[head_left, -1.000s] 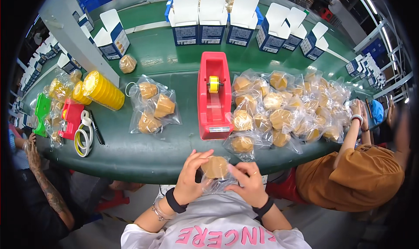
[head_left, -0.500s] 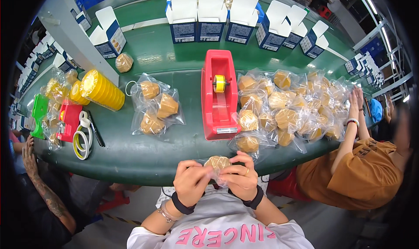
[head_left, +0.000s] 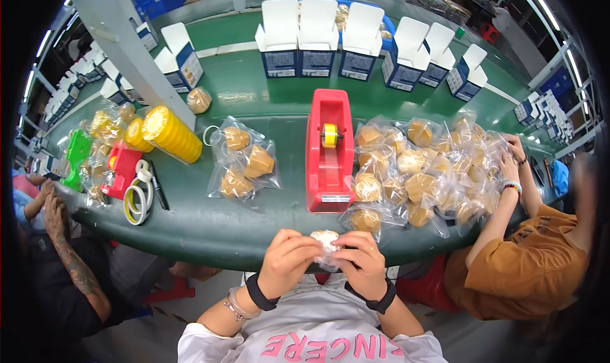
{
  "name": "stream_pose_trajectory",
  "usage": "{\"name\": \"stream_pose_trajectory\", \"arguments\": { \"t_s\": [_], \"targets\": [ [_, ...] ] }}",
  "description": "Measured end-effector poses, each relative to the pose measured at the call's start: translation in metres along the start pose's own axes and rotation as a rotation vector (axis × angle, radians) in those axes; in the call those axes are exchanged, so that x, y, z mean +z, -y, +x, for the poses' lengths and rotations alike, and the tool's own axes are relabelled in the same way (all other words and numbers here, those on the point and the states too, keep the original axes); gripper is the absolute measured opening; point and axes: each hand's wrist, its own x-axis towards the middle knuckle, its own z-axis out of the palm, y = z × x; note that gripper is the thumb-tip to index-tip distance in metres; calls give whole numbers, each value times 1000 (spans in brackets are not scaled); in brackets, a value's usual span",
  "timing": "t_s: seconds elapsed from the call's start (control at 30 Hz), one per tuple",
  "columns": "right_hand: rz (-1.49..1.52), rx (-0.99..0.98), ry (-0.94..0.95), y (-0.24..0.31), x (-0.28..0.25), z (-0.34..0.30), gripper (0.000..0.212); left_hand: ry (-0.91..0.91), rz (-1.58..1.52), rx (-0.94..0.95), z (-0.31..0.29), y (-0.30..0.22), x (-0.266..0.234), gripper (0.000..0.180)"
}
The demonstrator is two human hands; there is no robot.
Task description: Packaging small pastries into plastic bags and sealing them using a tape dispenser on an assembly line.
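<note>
My left hand [head_left: 287, 260] and my right hand [head_left: 361, 261] meet close to my chest, both closed around one small clear bag with a tan round item [head_left: 326, 241] inside. The bag sits just below the near edge of the green table [head_left: 267, 109]. Straight ahead on the table stands a red tape dispenser [head_left: 329, 150] with a yellow roll. Three bagged tan items [head_left: 244, 163] lie to its left. A large heap of the same bagged items [head_left: 419, 169] lies to its right.
Open white and blue cartons [head_left: 324, 39] line the far side. A stack of yellow tape rolls [head_left: 170, 134], loose tape rolls [head_left: 136, 194] and a second red dispenser [head_left: 119, 170] lie at left. A person in orange [head_left: 527, 261] reaches into the heap at right; another person's forearm [head_left: 70, 255] is at left.
My hands have drawn the bagged item back from the table edge toward my chest and closed tighter around it, so most of it is now covered by my fingers.
</note>
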Motion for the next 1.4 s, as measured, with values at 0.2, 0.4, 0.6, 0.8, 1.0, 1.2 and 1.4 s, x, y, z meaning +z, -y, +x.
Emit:
{"name": "stream_pose_trajectory", "arguments": {
  "t_s": [0.2,0.4,0.6,0.8,1.0,1.2,1.4],
  "targets": [
    [95,41,-87,5,7,-5,12,-30,-31,26,-11,-5,-9,23],
    [-16,-127,-55,-3,8,-10,10,-332,-104,-246,-27,-18,15,13],
    [-196,-246,95,18,-3,0,9,-139,81,-84,-19,-24,6,27],
    [-352,-442,311,-1,-14,-9,67,-7,315,-12,-12,-42,-4,27],
    [-228,-74,218,28,-13,-15,37,0,294,-107,-20,-49,-2,19],
    [-127,-34,107,66,13,-10,51,-93,132,-185,-25,-51,5,14],
    [-151,29,63,36,17,-32,61,-82,-378,-406,-26,-70,-6,9]
  ]
}}
